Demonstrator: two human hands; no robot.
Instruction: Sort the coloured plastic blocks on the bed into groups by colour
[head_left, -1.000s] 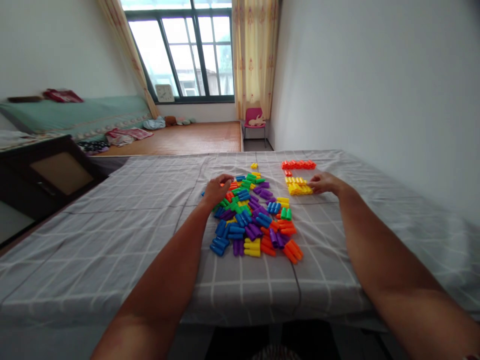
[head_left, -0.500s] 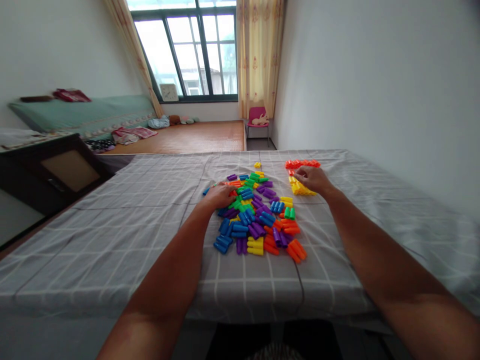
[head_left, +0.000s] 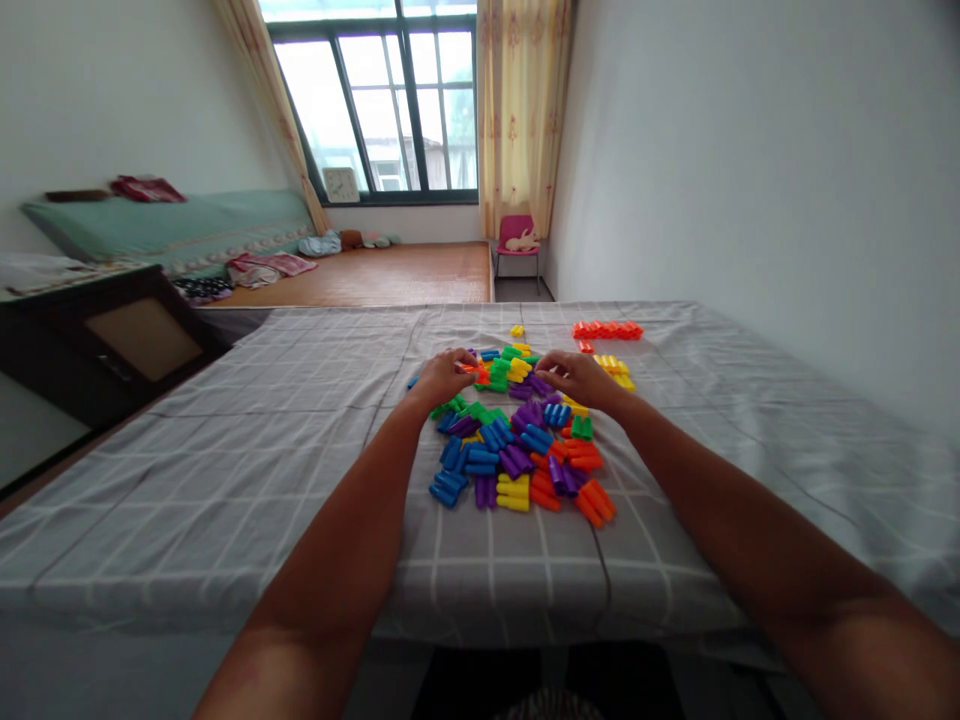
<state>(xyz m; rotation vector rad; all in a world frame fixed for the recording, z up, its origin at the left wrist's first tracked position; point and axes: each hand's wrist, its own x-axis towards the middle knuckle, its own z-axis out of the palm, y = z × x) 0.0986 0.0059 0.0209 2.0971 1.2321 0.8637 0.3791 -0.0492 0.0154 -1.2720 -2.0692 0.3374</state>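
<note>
A heap of colourful plastic building blocks shaped like joined tubes (head_left: pixel 514 460) lies on the grey checked cloth (head_left: pixel 300 420). My left hand (head_left: pixel 444 378) is at the heap's far left, fingers closed around an orange building block (head_left: pixel 478 374). Close by are green blocks (head_left: pixel 498 376) and a yellow block (head_left: pixel 519 370). Across from it, my right hand (head_left: pixel 576 378) hovers by the purple blocks (head_left: pixel 531 388), its thumb and fingers apart with nothing visible between them. Beyond it sit a row of orange-red blocks (head_left: pixel 607 331), a single orange-red block (head_left: pixel 586 347) and a yellow group (head_left: pixel 615 368).
One small yellow block (head_left: pixel 517 331) lies apart behind the heap. A white wall (head_left: pixel 787 200) runs along the right. Past the cloth are a wooden bed (head_left: pixel 405 272), a pink chair (head_left: pixel 517 232) and, at left, a dark cabinet (head_left: pixel 127 330).
My right hand has moved left from the yellow group to the heap, uncovering that group. My left hand has shifted slightly, and the blue blocks near the heap's middle are no longer visible there.
</note>
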